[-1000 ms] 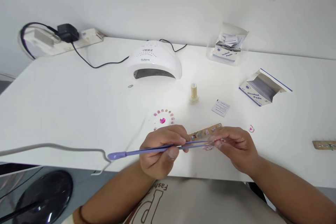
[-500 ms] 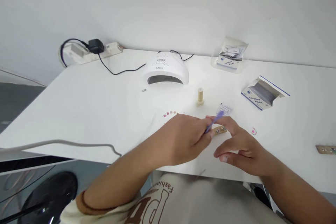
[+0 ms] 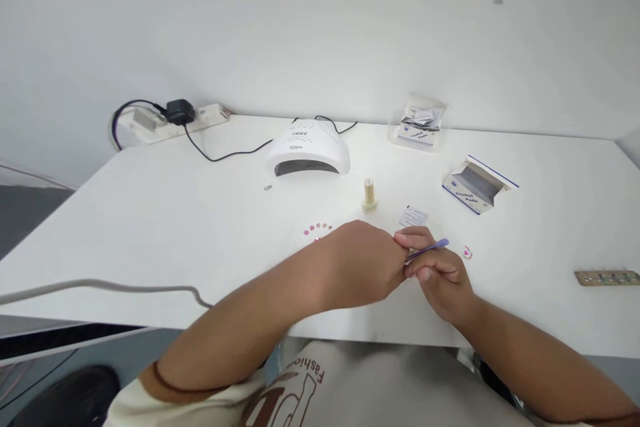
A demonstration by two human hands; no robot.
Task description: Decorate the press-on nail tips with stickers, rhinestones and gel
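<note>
**Purple tweezers in a closed left hand, right hand alongside**

Grips the purple tweezers (image 3: pixel 429 249) in the left hand (image 3: pixel 367 263), fingers together around the shaft, fingertips out of sight; brings the right hand (image 3: pixel 443 279) against it over the near edge side of the bench (image 3: pixel 135 233), fingers bent and close together; cannot tell clamped from merely touching there; shows the rounded end of the tweezers across the right fingers, tilted up toward the right.

Has just beyond the hands a white sachet (image 3: pixel 413 216), partly behind the right fingers; has a coloured bead ring (image 3: pixel 468 252) just right of the right hand, and an arc of pink gems (image 3: pixel 319 228) beyond the left forearm, partly covered.

Farther out, shows a cream bottle (image 3: pixel 369 196) upright near mid-bench; an open alcohol pads box (image 3: pixel 469 193) to its right; a white lamp (image 3: pixel 311 148) and a clear bag (image 3: pixel 419 128) toward the far edge; a small metallic oval (image 3: pixel 268 187) near the lamp; a power strip (image 3: pixel 200 121) at the far left corner; a decorated strip (image 3: pixel 607 278) toward the right, near side; a grey cable (image 3: pixel 90 285) along the near left.
</note>
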